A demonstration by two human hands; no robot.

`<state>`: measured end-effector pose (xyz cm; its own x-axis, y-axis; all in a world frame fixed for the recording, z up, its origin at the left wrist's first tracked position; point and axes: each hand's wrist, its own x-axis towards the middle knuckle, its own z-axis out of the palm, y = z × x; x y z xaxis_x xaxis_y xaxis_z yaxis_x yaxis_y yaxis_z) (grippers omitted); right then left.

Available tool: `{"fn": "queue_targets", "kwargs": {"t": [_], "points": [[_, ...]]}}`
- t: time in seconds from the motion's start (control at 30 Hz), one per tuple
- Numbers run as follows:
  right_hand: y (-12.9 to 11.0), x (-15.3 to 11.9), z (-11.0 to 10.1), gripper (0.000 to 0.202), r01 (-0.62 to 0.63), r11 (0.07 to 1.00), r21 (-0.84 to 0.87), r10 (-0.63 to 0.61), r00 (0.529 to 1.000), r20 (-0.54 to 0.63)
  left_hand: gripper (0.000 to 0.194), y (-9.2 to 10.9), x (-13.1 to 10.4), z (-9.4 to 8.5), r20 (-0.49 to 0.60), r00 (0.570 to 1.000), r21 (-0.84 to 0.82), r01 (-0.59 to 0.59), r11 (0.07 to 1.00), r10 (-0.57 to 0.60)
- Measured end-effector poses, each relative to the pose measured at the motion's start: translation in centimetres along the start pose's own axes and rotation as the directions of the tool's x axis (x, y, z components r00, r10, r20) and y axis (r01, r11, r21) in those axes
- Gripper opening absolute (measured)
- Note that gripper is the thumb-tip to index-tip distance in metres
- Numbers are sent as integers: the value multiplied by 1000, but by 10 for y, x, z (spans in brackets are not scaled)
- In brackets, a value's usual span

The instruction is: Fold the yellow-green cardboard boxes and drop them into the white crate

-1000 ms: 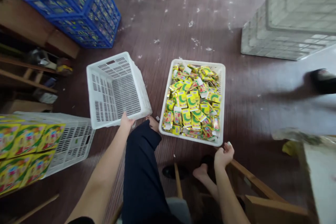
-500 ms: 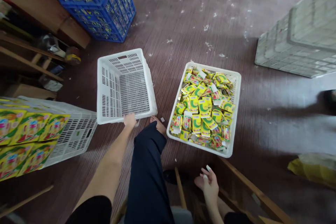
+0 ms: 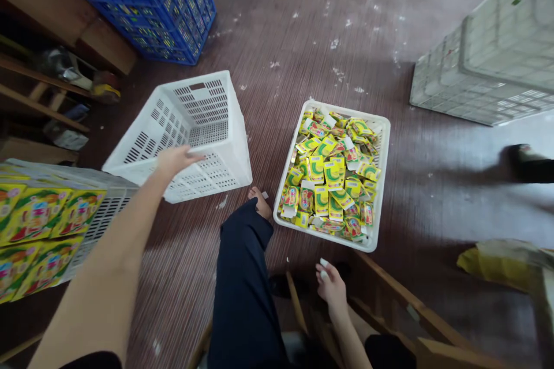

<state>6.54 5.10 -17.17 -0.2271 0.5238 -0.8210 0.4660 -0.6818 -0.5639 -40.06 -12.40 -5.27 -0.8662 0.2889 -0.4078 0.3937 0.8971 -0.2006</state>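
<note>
My left hand (image 3: 175, 160) is closed on the near rim of a white plastic crate (image 3: 208, 170) with slotted walls. The crate is tilted on the floor, and no contents show inside it. To its right, a shallow white tray (image 3: 377, 225) holds a heap of small yellow-and-green cardboard boxes (image 3: 333, 176), several with flaps open. Below the tray's near edge hovers my right hand (image 3: 332, 288), its fingers loosely curled and slightly apart, with nothing visible in them. White coverings sit on two of its fingertips.
Stacked blue crates (image 3: 173, 17) stand at the upper left, grey-white crates (image 3: 476, 69) at the right. Larger yellow packs (image 3: 38, 213) fill a crate at lower left. My foot (image 3: 260, 202) is between crate and tray. Another person's shoe (image 3: 530, 161) shows at the right edge.
My left hand has lifted the crate's near rim up and leftward, tipping the crate. My right hand has shifted slightly left, its fingers drawn closer together.
</note>
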Motion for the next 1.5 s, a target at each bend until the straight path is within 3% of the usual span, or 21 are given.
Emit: {"fn": "queue_targets", "kwargs": {"t": [0.1, 0.17, 0.27, 0.33, 0.43, 0.63, 0.73, 0.87, 0.97, 1.07, 1.17, 1.33, 1.5], "points": [[-30, -4, 62, 41, -17, 997, 76, 5, 986, 164, 54, 0, -2, -53, -182, 983, 115, 24, 993, -3], [-43, -13, 110, 45, -61, 991, 117, 23, 953, 302, 54, 7, -10, -74, -246, 969, 158, 45, 986, -4], [-57, -29, 174, 52, -177, 977, 121, 95, 863, 495, 54, 23, -27, -82, -266, 964, 162, 40, 986, 5], [-65, -35, 203, 53, -243, 964, 111, 138, 809, 571, 52, 31, -38, -78, -264, 964, 161, 8, 987, 36], [-74, -34, 227, 46, -308, 945, 111, 169, 749, 641, 46, 37, -49, -67, -268, 960, 172, -33, 985, 79], [-88, -21, 243, 34, -403, 892, 204, 137, 672, 727, 45, 36, -62, -64, -407, 910, 128, -36, 991, 85], [-89, -18, 246, 33, -436, 855, 280, 94, 662, 744, 50, 38, -72, -68, -504, 861, -4, -83, 997, 69], [-80, -21, 242, 41, -466, 799, 381, 62, 692, 719, 56, 51, -92, -75, -616, 780, -92, -212, 973, 112], [-79, -26, 236, 46, -483, 762, 431, 46, 704, 708, 59, 68, -113, -86, -615, 749, -16, -326, 945, 248], [-94, -30, 230, 52, -498, 708, 500, 19, 722, 691, 55, 87, -132, -102, -593, 693, 124, -423, 898, 409], [-120, -28, 214, 47, -467, 616, 634, -30, 790, 612, 50, 104, -148, -112, -573, 641, 241, -464, 852, 511], [-148, -14, 149, 30, -316, 550, 773, -150, 873, 464, 35, 151, -172, -110, -446, 570, 303, -630, 715, 690], [-135, -12, 65, 24, -154, 484, 862, -284, 903, 321, 15, 214, -205, -102, -299, 440, 308, -795, 522, 847]]}}
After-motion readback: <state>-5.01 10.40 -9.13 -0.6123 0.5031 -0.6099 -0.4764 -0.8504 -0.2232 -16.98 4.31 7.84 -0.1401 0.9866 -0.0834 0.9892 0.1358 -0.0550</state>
